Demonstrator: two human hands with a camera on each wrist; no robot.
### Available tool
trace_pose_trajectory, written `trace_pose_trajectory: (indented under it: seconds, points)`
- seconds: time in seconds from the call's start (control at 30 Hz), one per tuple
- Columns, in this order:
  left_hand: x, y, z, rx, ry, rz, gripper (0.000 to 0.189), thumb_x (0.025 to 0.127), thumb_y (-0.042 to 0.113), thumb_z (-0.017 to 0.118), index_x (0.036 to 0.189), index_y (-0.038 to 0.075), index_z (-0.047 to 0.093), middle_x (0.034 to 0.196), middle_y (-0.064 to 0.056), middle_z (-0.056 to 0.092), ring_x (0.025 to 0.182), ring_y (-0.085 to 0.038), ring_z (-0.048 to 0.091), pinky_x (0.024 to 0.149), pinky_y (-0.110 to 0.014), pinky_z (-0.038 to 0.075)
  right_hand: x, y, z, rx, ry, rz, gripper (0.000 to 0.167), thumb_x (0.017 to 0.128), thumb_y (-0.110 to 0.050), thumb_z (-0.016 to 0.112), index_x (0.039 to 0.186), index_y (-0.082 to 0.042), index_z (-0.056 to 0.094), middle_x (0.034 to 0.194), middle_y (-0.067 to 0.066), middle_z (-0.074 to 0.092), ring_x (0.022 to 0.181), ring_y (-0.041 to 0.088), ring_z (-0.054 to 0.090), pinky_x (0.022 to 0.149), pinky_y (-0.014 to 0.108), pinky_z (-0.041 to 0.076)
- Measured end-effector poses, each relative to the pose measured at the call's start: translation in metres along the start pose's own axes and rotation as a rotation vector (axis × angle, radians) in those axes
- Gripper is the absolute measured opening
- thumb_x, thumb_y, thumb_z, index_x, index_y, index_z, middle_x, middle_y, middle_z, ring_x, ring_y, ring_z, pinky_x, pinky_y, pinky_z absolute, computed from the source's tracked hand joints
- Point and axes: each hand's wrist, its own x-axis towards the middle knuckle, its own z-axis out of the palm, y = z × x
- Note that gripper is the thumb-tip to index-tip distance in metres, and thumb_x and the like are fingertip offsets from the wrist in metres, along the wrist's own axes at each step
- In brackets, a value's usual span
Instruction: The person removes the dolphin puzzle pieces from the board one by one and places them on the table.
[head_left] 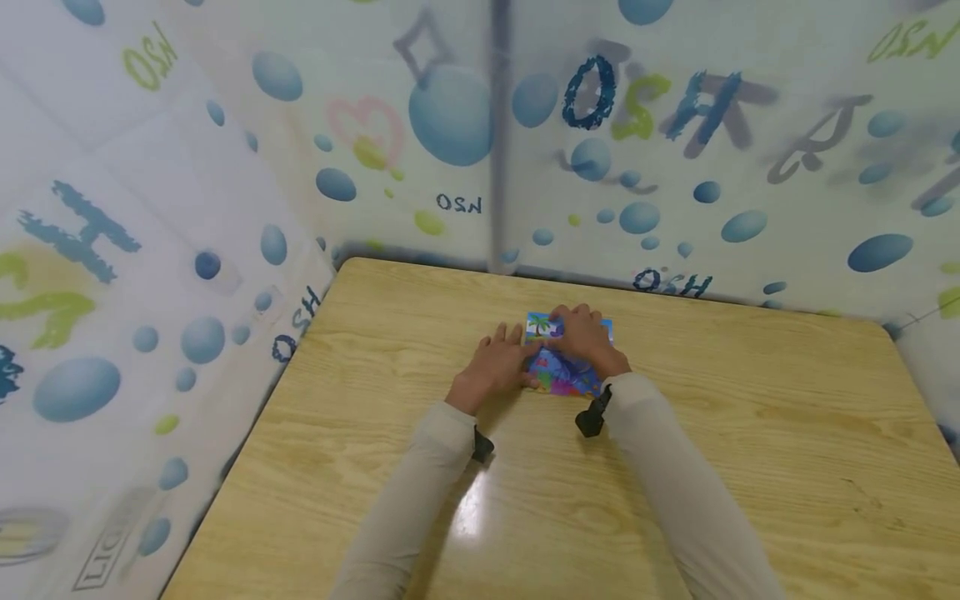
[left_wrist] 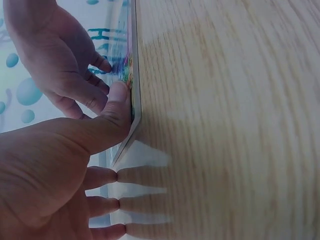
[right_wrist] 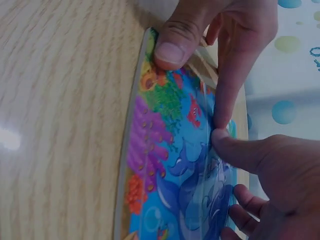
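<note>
A flat picture board (head_left: 558, 375) with rounded corners lies on the table, printed with a palm tree, dolphins, purple coral and fish. My left hand (head_left: 495, 367) is at its left side. The left thumb (right_wrist: 170, 52) rests on the near left corner and the index finger reaches over the picture, while the other fingers (left_wrist: 105, 205) are spread on the table beside it. My right hand (head_left: 585, 337) lies over the upper right part, hiding some of the picture. Its thumb (right_wrist: 225, 142) meets the left index fingertip on the board, and its bent fingers (right_wrist: 242, 215) touch the surface.
The wooden table (head_left: 360, 350) extends around the board, and its back edge runs along a wall (head_left: 457, 217) printed with bubbles and letters. Another wall (head_left: 150, 250) stands at the left. Each wrist wears a black strap camera (head_left: 592, 417).
</note>
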Motion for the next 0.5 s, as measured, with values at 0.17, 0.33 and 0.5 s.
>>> trace_pose_trajectory:
  seconds: [0.17, 0.33, 0.5]
  points:
    - [-0.0016, -0.0006, -0.0001, -0.002, -0.001, 0.017, 0.070, 0.091, 0.055, 0.059, 0.154, 0.038, 0.033, 0.165, -0.016, 0.016, 0.150, -0.045, 0.013, 0.114, -0.058, 0.030, 0.0026, -0.0010, -0.0012, 0.033, 0.000, 0.017, 0.037, 0.101, -0.028, 0.057, 0.135, -0.014, 0.052, 0.141, 0.026, 0.037, 0.132, 0.050, 0.031, 0.105, 0.067, 0.029]
    - [-0.0012, 0.0001, 0.0002, -0.026, -0.002, 0.020, 0.069, 0.090, 0.053, 0.060, 0.153, 0.038, 0.034, 0.165, -0.016, 0.017, 0.149, -0.046, 0.013, 0.114, -0.059, 0.028, 0.0058, -0.0018, -0.0009, 0.019, 0.005, 0.039, 0.029, 0.104, -0.027, 0.050, 0.130, -0.017, 0.054, 0.138, 0.026, 0.040, 0.127, 0.050, 0.037, 0.099, 0.064, 0.037]
    - [-0.0002, 0.0015, -0.0014, -0.027, -0.011, 0.013, 0.070, 0.090, 0.054, 0.061, 0.152, 0.040, 0.034, 0.165, -0.015, 0.016, 0.150, -0.046, 0.012, 0.114, -0.059, 0.028, 0.0085, -0.0047, -0.0024, 0.032, 0.001, 0.057, 0.026, 0.104, -0.026, 0.046, 0.127, -0.016, 0.054, 0.133, 0.024, 0.045, 0.121, 0.048, 0.043, 0.093, 0.061, 0.040]
